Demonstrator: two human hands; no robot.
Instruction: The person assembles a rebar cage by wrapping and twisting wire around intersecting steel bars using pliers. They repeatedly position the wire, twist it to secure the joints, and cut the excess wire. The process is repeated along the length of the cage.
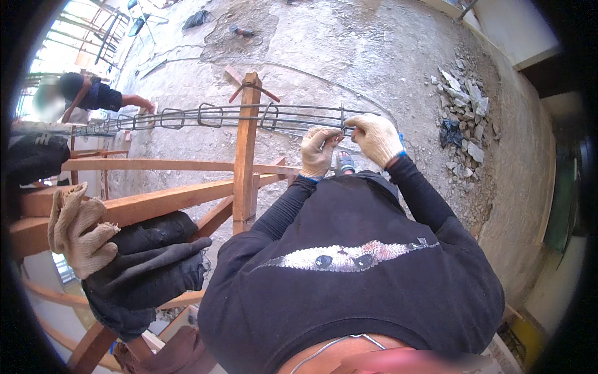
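A long cage of steel rebar (215, 116) with square stirrups stretches from the far left to my hands, passing a wooden post (247, 156). My left hand (317, 153), in a cream knitted glove, is closed just below the cage's right end, its fingertips pinched together. Beside it my right hand (375, 138), gloved alike, curls its fingers at the bar ends, next to an upright stirrup (342, 116). Whatever either pinch holds is too small or hidden to make out. Two red handles (254, 92) of a tool spread out around the post near its top.
Wooden beams (168, 198) run leftward, with dark clothing (156, 255) and a loose glove (84, 234) draped there. Another person (93, 96) reaches to the cage's left part. Broken concrete (470, 118) and a black plastic bag (450, 133) lie at right.
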